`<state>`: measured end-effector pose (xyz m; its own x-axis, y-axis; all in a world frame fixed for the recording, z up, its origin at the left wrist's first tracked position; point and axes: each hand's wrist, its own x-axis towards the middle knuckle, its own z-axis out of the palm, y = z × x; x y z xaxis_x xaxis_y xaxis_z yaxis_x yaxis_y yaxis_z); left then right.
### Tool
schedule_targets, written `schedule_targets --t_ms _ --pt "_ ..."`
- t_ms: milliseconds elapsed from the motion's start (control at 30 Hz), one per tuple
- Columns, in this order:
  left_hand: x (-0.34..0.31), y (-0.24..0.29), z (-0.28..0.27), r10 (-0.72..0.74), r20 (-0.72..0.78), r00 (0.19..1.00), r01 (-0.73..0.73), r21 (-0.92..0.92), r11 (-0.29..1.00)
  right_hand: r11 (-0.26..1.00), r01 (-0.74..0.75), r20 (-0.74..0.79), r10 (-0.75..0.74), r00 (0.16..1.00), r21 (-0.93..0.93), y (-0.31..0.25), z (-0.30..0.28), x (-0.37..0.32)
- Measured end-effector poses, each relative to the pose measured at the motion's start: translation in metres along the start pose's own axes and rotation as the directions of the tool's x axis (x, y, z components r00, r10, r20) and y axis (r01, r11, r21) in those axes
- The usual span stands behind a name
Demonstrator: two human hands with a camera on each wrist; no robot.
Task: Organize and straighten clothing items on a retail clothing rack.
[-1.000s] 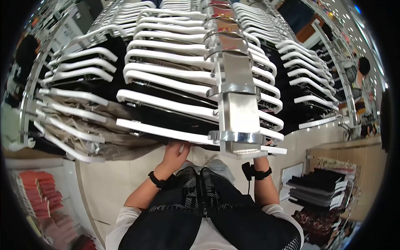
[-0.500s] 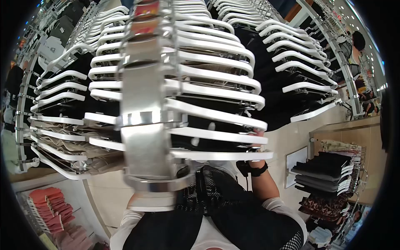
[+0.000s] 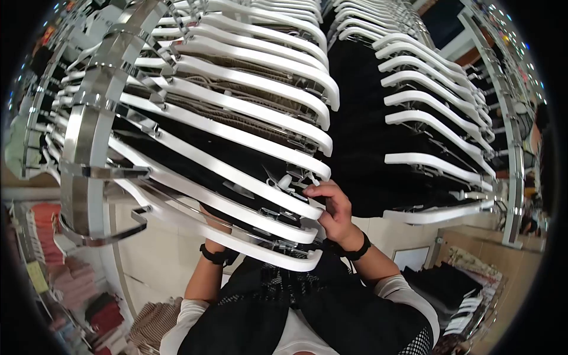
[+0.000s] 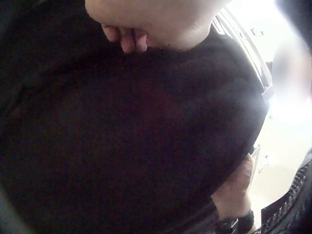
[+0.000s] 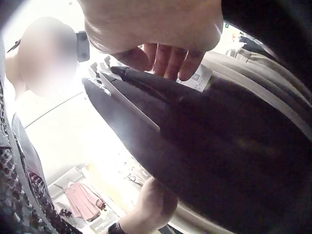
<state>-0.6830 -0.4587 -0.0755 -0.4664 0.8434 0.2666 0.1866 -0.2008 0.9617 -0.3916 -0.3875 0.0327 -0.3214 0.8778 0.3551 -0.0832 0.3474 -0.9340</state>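
Observation:
In the head view, my right hand (image 3: 337,210) is at the right end of a white hanger (image 3: 234,171), with thumb and index finger around the tip. Black garments (image 5: 209,146) hang from the front hangers. In the right wrist view, the fingers of that hand curl over their top edge, beside a white paper tag (image 5: 199,80). My left hand (image 4: 156,22) has its fingers bent against black cloth in the left wrist view; I cannot tell whether it grips the cloth. The front hangers hide most of it in the head view.
A chrome rail (image 3: 89,139) carries the hangers at left. Another row of white hangers (image 3: 429,160) with black garments stands close on the right. Folded pink and red clothes (image 3: 47,236) lie at lower left, and dark ones (image 3: 444,287) at lower right.
The chrome rail has shifted left in the head view as that view turned. My right hand has come up to the hanger's end, and the front hangers now slant. Hangers now cover my left hand.

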Motion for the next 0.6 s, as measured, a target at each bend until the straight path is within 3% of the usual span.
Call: schedule_targets --t_ms 167,233,300,367,400,467,500,600 --pt "-0.016 0.040 0.015 0.106 -0.256 0.961 -0.100 0.037 0.994 0.993 0.056 0.126 -0.069 0.990 0.105 0.004 -0.010 0.008" --pt "-0.013 0.065 0.011 0.055 -0.251 0.967 -0.038 0.069 0.997 0.990 0.060 0.162 -0.080 0.984 0.126 0.009 -0.009 0.009" --pt "-0.007 0.097 0.015 0.260 -0.227 0.939 -0.233 0.140 0.963 0.987 0.061 0.186 -0.089 0.979 0.151 0.011 -0.006 0.011" --pt "0.006 0.119 0.022 0.486 -0.213 0.848 -0.455 0.180 0.872 0.982 0.057 0.199 -0.094 0.976 0.182 0.012 -0.003 0.013" --pt "0.009 0.140 0.023 0.529 -0.160 0.833 -0.476 0.281 0.834 0.980 0.064 0.202 -0.102 0.974 0.187 0.014 -0.003 0.013" --pt "0.019 0.168 0.026 0.745 -0.093 0.660 -0.662 0.396 0.636 0.979 0.071 0.214 -0.113 0.970 0.193 0.018 -0.004 0.013" --pt "0.021 0.174 0.028 0.799 -0.118 0.589 -0.717 0.381 0.584 0.980 0.093 0.202 -0.128 0.971 0.175 0.018 -0.004 0.014" --pt "0.026 0.207 0.027 0.860 0.100 0.501 -0.772 0.501 0.391 0.962 0.093 0.136 -0.131 0.982 0.255 0.009 0.003 0.015"
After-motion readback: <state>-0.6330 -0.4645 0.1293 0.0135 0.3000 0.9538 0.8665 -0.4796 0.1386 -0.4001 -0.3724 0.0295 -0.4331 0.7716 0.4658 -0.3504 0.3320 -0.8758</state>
